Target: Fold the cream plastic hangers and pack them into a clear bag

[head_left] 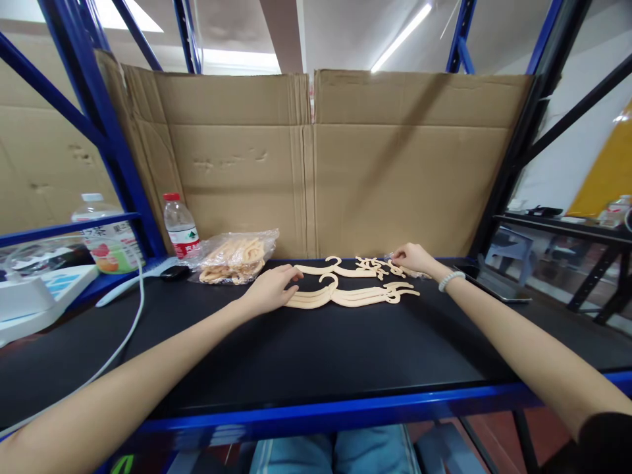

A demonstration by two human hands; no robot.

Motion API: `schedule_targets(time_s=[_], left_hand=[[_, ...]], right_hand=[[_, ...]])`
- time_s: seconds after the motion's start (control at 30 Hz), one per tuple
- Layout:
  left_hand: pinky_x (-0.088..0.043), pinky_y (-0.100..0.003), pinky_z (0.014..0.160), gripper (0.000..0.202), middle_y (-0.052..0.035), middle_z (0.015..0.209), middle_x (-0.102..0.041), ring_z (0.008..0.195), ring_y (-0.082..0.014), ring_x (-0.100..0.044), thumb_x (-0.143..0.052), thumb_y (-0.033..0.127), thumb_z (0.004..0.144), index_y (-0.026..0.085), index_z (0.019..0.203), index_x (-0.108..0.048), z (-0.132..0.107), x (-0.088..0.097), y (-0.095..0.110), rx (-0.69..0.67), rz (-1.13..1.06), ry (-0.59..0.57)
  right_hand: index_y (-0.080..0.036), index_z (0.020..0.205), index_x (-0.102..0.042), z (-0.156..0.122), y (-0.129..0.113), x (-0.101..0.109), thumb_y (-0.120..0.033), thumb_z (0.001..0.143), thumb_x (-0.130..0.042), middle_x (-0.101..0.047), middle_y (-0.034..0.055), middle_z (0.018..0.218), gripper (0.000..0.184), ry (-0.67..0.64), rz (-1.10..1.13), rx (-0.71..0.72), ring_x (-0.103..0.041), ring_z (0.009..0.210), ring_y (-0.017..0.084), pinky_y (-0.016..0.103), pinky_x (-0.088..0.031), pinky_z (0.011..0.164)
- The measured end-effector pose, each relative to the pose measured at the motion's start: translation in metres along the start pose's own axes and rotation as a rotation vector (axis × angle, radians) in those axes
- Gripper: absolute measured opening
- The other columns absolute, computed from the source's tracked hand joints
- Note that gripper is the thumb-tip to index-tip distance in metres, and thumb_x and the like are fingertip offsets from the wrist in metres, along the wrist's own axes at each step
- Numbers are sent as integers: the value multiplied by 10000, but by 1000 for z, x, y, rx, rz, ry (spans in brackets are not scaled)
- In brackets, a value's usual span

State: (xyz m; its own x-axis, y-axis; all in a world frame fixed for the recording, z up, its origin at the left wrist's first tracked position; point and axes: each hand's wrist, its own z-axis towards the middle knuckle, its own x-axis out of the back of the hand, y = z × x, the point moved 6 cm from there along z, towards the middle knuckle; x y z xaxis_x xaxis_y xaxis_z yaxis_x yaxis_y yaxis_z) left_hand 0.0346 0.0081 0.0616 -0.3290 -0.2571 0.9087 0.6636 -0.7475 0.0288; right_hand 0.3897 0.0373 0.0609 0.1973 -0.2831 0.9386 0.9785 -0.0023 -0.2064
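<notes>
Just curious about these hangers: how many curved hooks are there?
2 visible: the back hook, nearer the cardboard, and the front hook; more may be hidden.

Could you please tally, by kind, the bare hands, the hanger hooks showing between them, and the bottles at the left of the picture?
Hands: 2 (left hand, right hand)
Hanger hooks visible: 2 (front hook, rear hook)
Bottles: 2 (red-capped bottle, white-capped bottle)
Total: 6

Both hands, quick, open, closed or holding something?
Left hand: loosely open, at the beige hangers.
Right hand: curled at the small beige pieces; can't tell if it's holding one.
</notes>
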Motion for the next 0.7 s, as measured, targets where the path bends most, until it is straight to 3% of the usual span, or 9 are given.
schedule_targets(time_s=[0.2,0.33,0.47,0.7], left_hand=[[-438,-365,918,253,-120,1121,-599,1077,-249,-553,-478,212,856,140,1086,-555,26,-21,-16,16,72,-115],[-420,-366,952,291,-132,1176,-591,1125,-246,-536,-484,202,860,134,1138,-538,41,-37,-25,11,57,-128],[-434,-355,924,244,-118,1130,-610,1079,-236,-562,-512,184,841,144,1073,-576,50,-47,-27,-14,31,-133],[-459,-338,824,156,-84,968,-614,948,-228,-591,-526,178,815,162,945,-610,62,-49,-33,0,-15,-111]], right_hand=[[-90,627,-702,27,-5,-4,-108,664,-633,-680,143,663,80,-145,-142,-129,-654,700,234,243,-439,593],[-108,551,-664,26,-8,-15,-136,604,-703,-643,99,559,71,-283,-170,-197,-639,600,214,246,-440,539],[-144,514,-634,23,-7,-27,-184,592,-746,-598,37,476,143,-378,-158,-231,-611,532,172,234,-445,513],[-148,468,-581,27,1,-27,-173,617,-741,-567,44,455,221,-389,-76,-288,-612,563,191,247,-432,494]])
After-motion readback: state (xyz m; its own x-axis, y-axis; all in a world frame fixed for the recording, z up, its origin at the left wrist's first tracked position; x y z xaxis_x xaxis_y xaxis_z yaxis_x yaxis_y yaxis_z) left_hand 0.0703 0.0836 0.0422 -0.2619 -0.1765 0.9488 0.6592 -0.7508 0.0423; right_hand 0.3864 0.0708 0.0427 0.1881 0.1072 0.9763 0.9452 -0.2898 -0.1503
